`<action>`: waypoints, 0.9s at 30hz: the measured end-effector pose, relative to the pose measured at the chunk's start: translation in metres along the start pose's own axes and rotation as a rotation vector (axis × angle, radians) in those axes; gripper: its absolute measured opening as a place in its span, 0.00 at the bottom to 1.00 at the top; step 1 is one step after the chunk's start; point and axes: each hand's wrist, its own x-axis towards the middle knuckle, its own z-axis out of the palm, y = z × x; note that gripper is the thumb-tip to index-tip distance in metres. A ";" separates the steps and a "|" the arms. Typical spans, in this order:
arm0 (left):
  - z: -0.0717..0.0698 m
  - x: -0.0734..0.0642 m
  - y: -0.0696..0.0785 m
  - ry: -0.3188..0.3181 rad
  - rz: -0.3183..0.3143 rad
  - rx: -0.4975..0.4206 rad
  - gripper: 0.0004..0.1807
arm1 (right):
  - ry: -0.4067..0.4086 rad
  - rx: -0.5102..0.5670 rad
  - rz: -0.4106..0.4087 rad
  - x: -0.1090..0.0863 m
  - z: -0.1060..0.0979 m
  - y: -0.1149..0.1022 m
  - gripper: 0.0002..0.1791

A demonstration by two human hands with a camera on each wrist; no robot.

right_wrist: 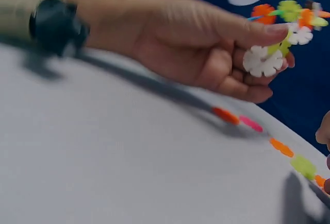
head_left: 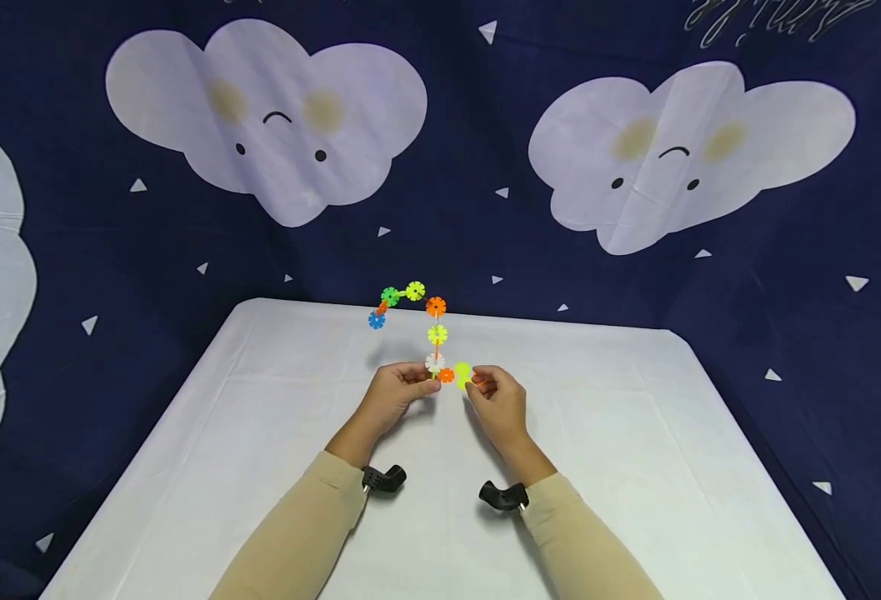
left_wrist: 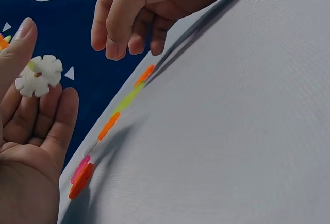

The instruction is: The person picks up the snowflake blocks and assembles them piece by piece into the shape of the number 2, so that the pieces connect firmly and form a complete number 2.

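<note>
My left hand (head_left: pixel 402 387) holds one end of a chain of linked, notched plastic snowflake discs (head_left: pixel 437 334), pinched between thumb and fingers. The chain rises and curves left above the table to a blue disc (head_left: pixel 376 320) at its far end. A white disc (left_wrist: pixel 38 75) shows beside the left thumb in the left wrist view. My right hand (head_left: pixel 498 404) hovers to the right, fingers loosely bent, nothing visible between them. Beneath and between the hands is a row of loose-looking discs, among them an orange disc (head_left: pixel 446 375), a yellow-green disc (head_left: pixel 463 375) and a pink disc (left_wrist: pixel 80 170).
A white-covered table (head_left: pixel 598 467) spreads beneath both hands. Behind it hangs a dark blue cloth (head_left: pixel 478 150) printed with white clouds and triangles. Each wrist carries a black camera mount (head_left: pixel 384 478).
</note>
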 end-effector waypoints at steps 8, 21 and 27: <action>-0.004 0.002 0.001 0.001 -0.030 0.076 0.18 | -0.143 -0.172 -0.013 0.021 -0.001 0.011 0.11; -0.004 -0.002 0.002 -0.066 -0.062 0.156 0.19 | -0.332 -0.360 -0.093 0.006 -0.012 0.023 0.13; -0.006 -0.001 0.001 -0.113 -0.054 0.160 0.18 | -0.375 -0.432 -0.083 0.007 -0.010 0.019 0.17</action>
